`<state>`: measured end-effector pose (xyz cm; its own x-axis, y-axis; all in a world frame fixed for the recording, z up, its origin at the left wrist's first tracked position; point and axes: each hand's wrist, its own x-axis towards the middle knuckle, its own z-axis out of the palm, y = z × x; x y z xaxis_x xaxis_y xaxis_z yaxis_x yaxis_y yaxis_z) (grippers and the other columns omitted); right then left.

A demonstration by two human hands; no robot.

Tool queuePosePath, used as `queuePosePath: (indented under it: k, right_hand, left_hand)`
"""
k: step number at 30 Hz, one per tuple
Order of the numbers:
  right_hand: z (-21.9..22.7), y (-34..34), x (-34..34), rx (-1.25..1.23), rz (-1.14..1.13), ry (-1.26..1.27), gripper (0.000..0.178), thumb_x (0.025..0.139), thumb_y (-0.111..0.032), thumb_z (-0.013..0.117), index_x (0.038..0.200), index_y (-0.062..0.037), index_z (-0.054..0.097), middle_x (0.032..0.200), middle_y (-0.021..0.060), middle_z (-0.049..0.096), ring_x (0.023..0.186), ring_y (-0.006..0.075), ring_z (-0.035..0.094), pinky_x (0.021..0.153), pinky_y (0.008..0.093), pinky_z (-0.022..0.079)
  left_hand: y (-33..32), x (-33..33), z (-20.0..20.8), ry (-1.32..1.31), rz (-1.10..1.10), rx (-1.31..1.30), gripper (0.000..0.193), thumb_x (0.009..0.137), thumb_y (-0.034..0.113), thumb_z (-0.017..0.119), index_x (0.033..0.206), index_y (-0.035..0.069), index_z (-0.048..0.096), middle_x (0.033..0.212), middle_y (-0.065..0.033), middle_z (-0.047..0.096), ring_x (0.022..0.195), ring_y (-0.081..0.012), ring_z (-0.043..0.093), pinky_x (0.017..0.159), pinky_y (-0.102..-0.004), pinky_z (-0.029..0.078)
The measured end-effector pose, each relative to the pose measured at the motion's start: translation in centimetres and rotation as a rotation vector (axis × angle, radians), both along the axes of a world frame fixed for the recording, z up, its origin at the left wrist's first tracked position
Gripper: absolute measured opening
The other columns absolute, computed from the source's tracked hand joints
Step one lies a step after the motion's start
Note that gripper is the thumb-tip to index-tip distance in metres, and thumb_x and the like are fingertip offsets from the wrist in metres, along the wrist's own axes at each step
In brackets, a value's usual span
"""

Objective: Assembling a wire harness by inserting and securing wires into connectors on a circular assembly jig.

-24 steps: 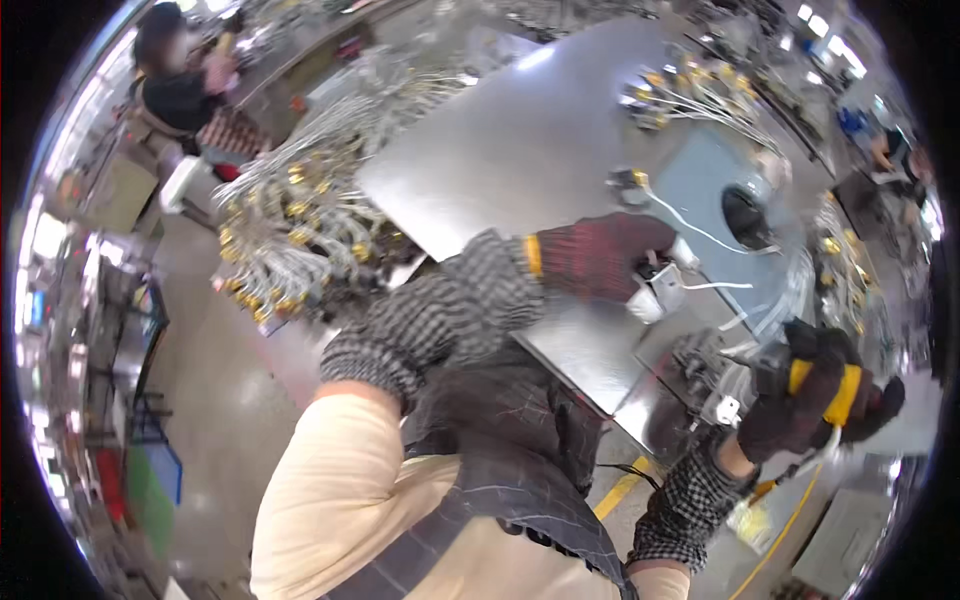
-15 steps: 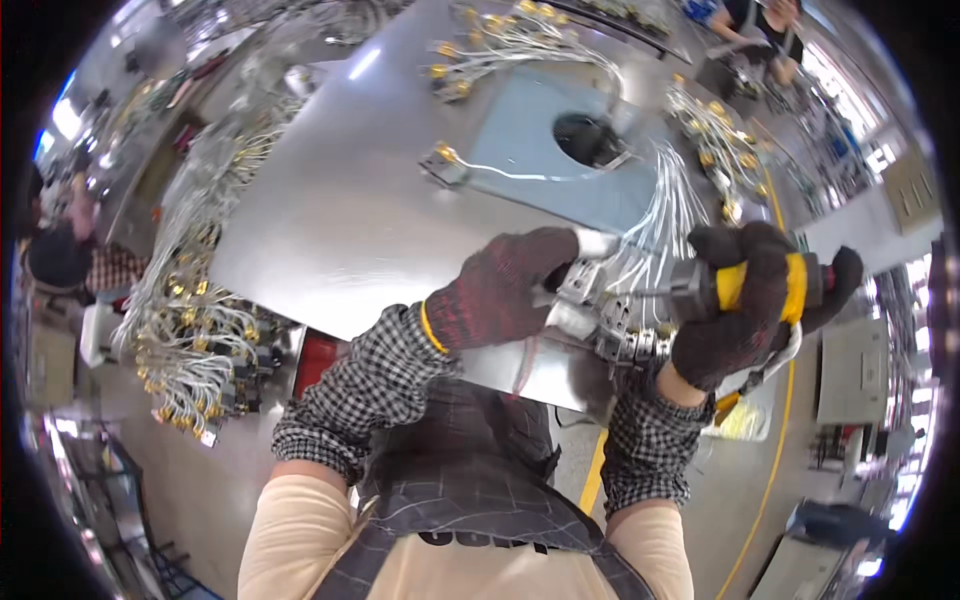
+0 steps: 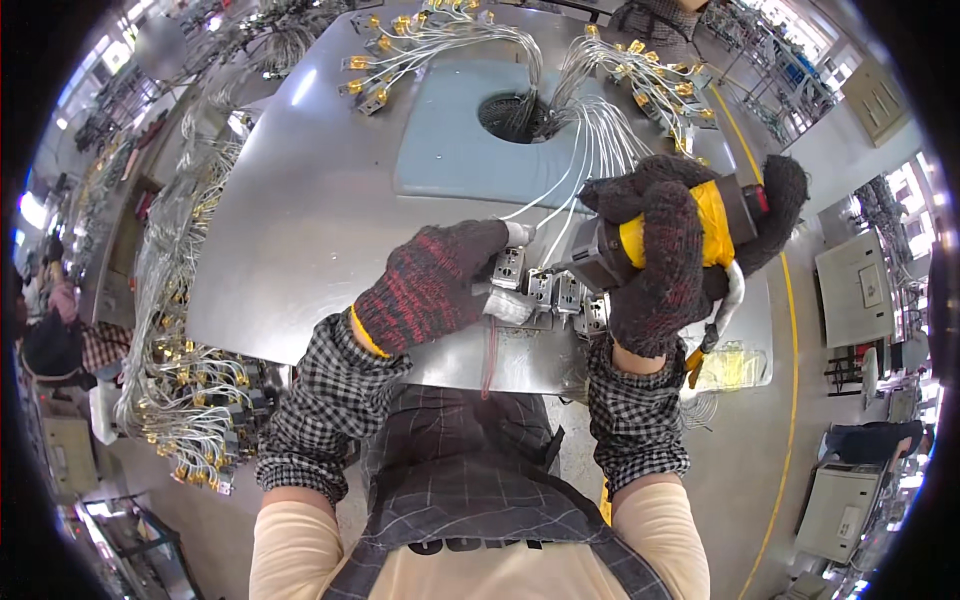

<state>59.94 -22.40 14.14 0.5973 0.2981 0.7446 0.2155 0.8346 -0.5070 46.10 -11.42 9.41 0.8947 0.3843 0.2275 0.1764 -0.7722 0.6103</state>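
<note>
My left hand (image 3: 430, 285), in a dark red-flecked knit glove with silvery tape on the fingertips, pinches a small metal terminal block (image 3: 508, 267) with a white wire. Several like blocks (image 3: 568, 293) stand in a row to its right, near the table's front edge. In my gloved right hand (image 3: 665, 260) is a black and yellow electric screwdriver (image 3: 600, 250), its front end turned left toward the row. Its tip is hard to make out among the wires. A white cord (image 3: 734, 285) hangs from the tool's underside.
The metal table (image 3: 290, 230) carries a blue-grey plate (image 3: 440, 140) with a round hole (image 3: 510, 117). White wire bundles (image 3: 600, 75) with brassy ends fan out from the hole. More wire bundles (image 3: 195, 400) hang at the table's left. A clear yellowish pad (image 3: 735, 367) is at the right corner.
The view has shifted, so the table shows more fully. The single wired block that lay beside the plate is gone from there. Both hands appear further left, the tool still held.
</note>
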Motion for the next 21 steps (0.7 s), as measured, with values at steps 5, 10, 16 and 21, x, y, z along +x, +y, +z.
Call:
queuePosePath:
  k: [5, 10, 16, 21]
  right_hand:
    - [-0.6, -0.1, 0.0, -0.064, 0.008, 0.115, 0.073, 0.086, -0.001, 0.066, 0.146, -0.0145, 0.025, 0.101, 0.0178, 0.061, 0.075, 0.0227, 0.065, 0.066, 0.043, 0.06]
    - [-0.4, 0.1, -0.3, -0.111, -0.106, -0.127, 0.066, 0.088, -0.003, 0.063, 0.144, -0.01, 0.028, 0.11, 0.0177, 0.058, 0.086, 0.0233, 0.061, 0.076, 0.0415, 0.055]
    - [-3.3, -0.5, 0.7, -0.251, 0.194, 0.019, 0.058, 0.093, -0.007, 0.058, 0.144, -0.0056, 0.031, 0.121, 0.0177, 0.053, 0.102, 0.0244, 0.056, 0.09, 0.0397, 0.047]
    - [-9.9, 0.3, 3.3, -0.302, 0.988, 0.574, 0.052, 0.096, -0.011, 0.054, 0.143, -0.002, 0.034, 0.131, 0.0178, 0.049, 0.116, 0.0253, 0.051, 0.101, 0.0381, 0.041]
  left_hand:
    - [-0.8, 0.8, 0.2, 0.088, 0.016, -0.032, 0.055, 0.073, 0.035, 0.078, 0.12, 0.013, 0.059, 0.102, -0.0096, 0.067, 0.091, -0.029, 0.067, 0.076, -0.0411, 0.054]
    - [-0.5, 0.6, 0.0, 0.141, 0.002, -0.037, 0.053, 0.075, 0.023, 0.074, 0.124, 0.013, 0.056, 0.113, -0.0118, 0.064, 0.103, -0.0297, 0.064, 0.086, -0.0429, 0.051]
    - [1.9, -2.7, -1.4, 0.062, 0.206, 0.392, 0.07, 0.07, 0.03, 0.08, 0.132, 0.015, 0.051, 0.12, -0.0155, 0.057, 0.111, -0.0359, 0.056, 0.093, -0.0489, 0.046]
    - [2.2, -4.0, -2.2, 0.096, 0.201, 0.149, 0.062, 0.073, 0.024, 0.079, 0.13, 0.015, 0.056, 0.112, -0.0126, 0.064, 0.094, -0.0304, 0.065, 0.082, -0.0422, 0.052]
